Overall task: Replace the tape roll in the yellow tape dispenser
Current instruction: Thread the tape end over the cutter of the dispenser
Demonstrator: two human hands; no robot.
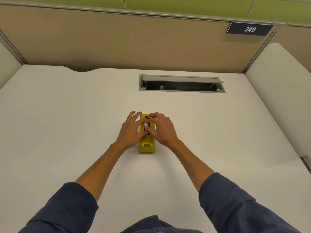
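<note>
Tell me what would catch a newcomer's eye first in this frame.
The yellow tape dispenser at the middle of the white desk, with the left hand and right hand closed on the tape roll in it. Behind, an open cable hatch and a sign reading 249.

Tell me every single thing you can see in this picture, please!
tape dispenser: one, yellow, middle of the desk, between both hands
tape roll: one, whitish, in the dispenser's slot, under the fingers
desk: one, white, fills the view
cable hatch: one, grey, lid open, far side of the desk
partition wall: one, tan, behind the desk
number sign: one, dark blue, reads 249, top right
sleeves: two, dark blue, bottom corners
left hand: one, gripping the roll
right hand: one, gripping the roll
</note>
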